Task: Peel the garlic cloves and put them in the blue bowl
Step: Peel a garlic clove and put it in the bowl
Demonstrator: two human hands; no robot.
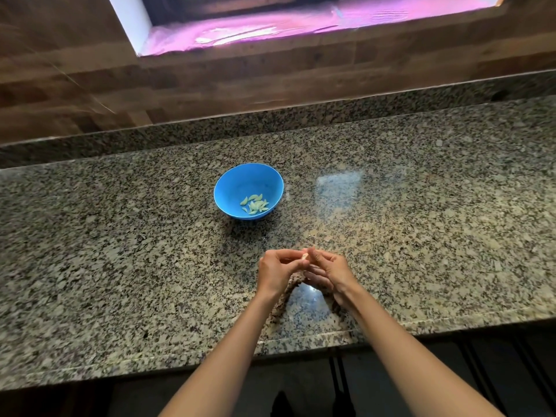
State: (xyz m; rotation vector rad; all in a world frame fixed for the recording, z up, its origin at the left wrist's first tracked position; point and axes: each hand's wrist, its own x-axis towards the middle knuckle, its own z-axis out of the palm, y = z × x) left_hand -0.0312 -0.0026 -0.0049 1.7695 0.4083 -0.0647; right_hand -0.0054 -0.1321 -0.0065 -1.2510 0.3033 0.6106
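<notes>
A blue bowl (234,179) stands on the granite counter (120,251), with several pale peeled garlic cloves (255,203) lying in its near side. Closer to me, my left hand (278,270) and my right hand (329,270) meet fingertip to fingertip above the counter. Both pinch one small pale garlic clove (305,256), most of it hidden by my fingers. The hands are a short way in front of the bowl and slightly to its right.
The counter's front edge (301,341) runs just below my wrists. A low granite upstand and a wooden wall with a bright window (270,28) close off the back. A small scrap lies on the counter under my left hand (291,279).
</notes>
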